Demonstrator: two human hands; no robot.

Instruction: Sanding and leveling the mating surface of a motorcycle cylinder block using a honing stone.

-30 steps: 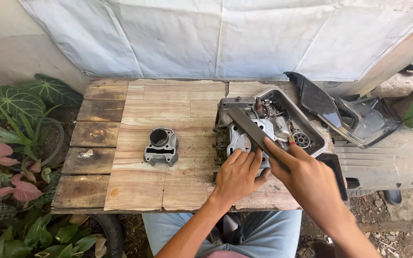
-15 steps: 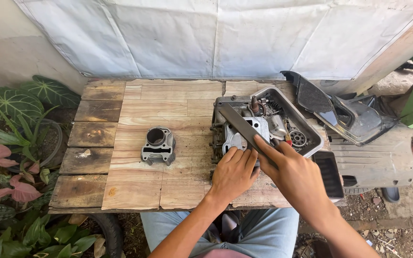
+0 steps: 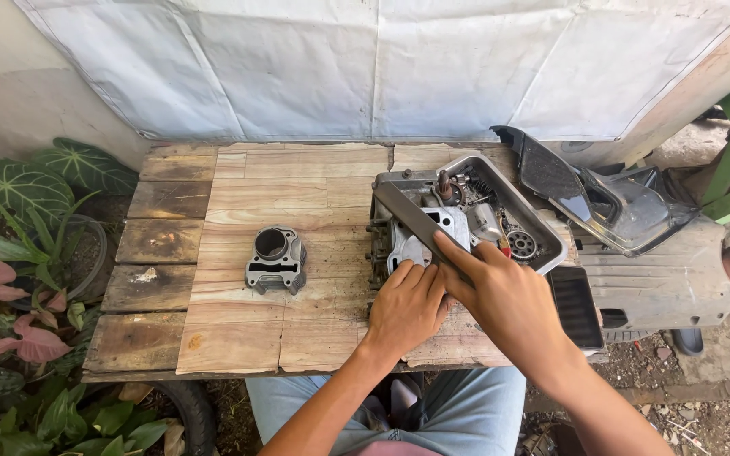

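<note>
Grey metal tray (image 3: 542, 241) of engine parts sits tilted at the right end of the wooden worktop (image 3: 297, 194), near edge raised. Inside: silver engine casting (image 3: 441, 228), small sprocket (image 3: 521, 245), loose bits. Left hand (image 3: 407, 308) lies on the tray's near corner, fingers curled against the casting. Right hand (image 3: 504, 295) grips the tray's near rim, index finger stretched along it. Grey cylinder block (image 3: 275, 260) stands apart, mid-worktop. Black plastic fairing (image 3: 601, 198) right; leafy plants (image 3: 19, 279) left.
</note>
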